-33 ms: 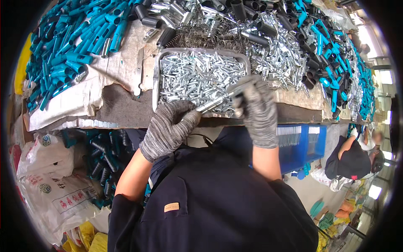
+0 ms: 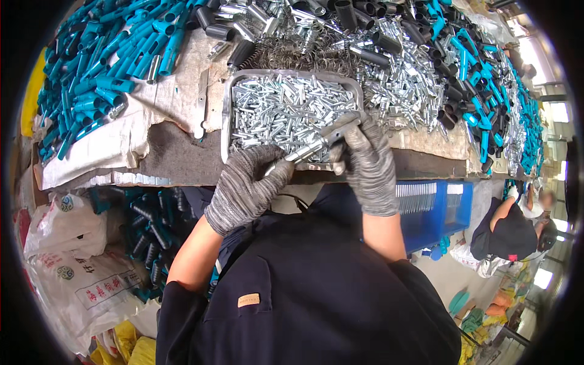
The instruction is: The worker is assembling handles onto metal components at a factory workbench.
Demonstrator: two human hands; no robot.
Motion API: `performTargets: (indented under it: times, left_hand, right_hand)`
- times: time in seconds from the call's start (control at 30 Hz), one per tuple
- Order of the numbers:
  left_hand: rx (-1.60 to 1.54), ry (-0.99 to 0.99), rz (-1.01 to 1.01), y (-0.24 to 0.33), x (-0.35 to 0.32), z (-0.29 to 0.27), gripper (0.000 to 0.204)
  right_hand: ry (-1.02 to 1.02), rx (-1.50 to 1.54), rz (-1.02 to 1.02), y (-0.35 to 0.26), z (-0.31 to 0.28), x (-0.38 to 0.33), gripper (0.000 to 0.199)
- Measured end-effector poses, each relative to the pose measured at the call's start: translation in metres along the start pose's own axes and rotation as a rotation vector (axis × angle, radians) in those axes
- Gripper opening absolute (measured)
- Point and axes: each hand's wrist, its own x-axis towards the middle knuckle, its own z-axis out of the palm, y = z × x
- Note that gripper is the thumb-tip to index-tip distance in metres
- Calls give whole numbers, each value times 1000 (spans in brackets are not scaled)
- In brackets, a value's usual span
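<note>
My left hand point(image 2: 246, 185), in a grey knitted glove, is closed around a shiny metal tube point(image 2: 307, 150) that slants up to the right. The gloved right hand point(image 2: 370, 161) grips a grey metal piece point(image 2: 340, 129) with a small hole in its side, held across the tube's upper end. They appear to touch, though fingers hide part of the contact. Both hands are at the near edge of a metal tray point(image 2: 226, 112) heaped with small silver pins point(image 2: 286, 106).
Teal tubes point(image 2: 115, 85) pile up at the left, beside a flat metal strip point(image 2: 202, 103). Springs point(image 2: 304, 52) and black sleeves point(image 2: 347, 15) lie behind the tray; loose metal parts point(image 2: 401, 79) are on its right. A blue crate point(image 2: 447, 210) stands below the bench; another person point(image 2: 514, 228) is at far right.
My right hand has shifted slightly left, bringing the grey metal piece lower and onto the tube's upper end. My left hand stays nearly in place, still holding the tube.
</note>
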Motion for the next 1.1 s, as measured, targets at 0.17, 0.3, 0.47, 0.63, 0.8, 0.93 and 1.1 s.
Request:
performTargets:
  times: [0.17,0.3,0.47,0.63,0.8,0.93,1.1]
  left_hand:
    - [145,155,138,-1,1,11,25]
    - [222,219,146,10,-1,14,22]
    - [417,317,393,20,3,14,23]
    - [487,187,299,30,7,4,27]
    - [260,80,218,30,12,-15,35]
    - [200,67,100,29,17,-19,32]
    - [118,166,103,10,29,-17,24]
  right_hand:
    - [36,-127,-94,9,3,1,19]
    - [43,-237,-199,11,9,3,20]
    - [10,-262,-128,12,12,0,27]
    - [22,-74,-60,10,17,6,36]
    - [16,-87,93,8,20,12,39]
    - [-21,-76,14,17,24,23,39]
    - [22,-180,41,20,25,40,42]
